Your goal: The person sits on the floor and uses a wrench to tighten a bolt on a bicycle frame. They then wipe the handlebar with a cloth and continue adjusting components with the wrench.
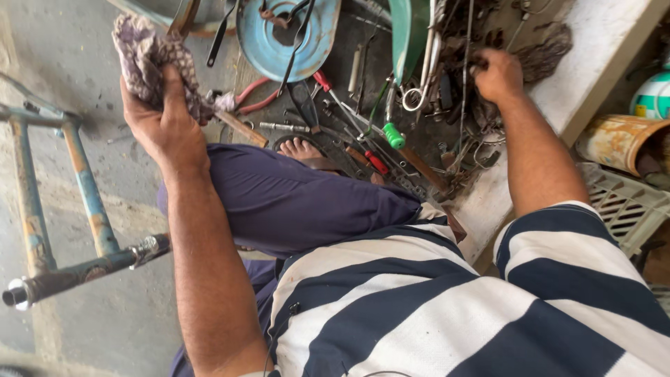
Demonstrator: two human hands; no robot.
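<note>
A crumpled, patterned purple-grey cloth rag (pixel 150 59) is being gripped in the left hand (pixel 164 122), fingers clenched around it, and is being held raised above the concrete floor (pixel 84 42), near the rusted blue-painted bicycle frame (pixel 63 209). The right hand (pixel 497 75) is being pushed into a tangled heap of dark metal wires and scrap parts (pixel 453 119) at the edge of a pale concrete ledge (pixel 600 49); whether anything is being grasped there cannot be told, the fingers being hidden. Loose screwdrivers with green and red handles (pixel 387 143) are lying beside a bare sandalled foot (pixel 301 149). Risk is being judged as follows: the buried fingers could be cut or snagged by sharp wire ends, and the foot could be struck if tools are being dislodged from the heap.
</note>
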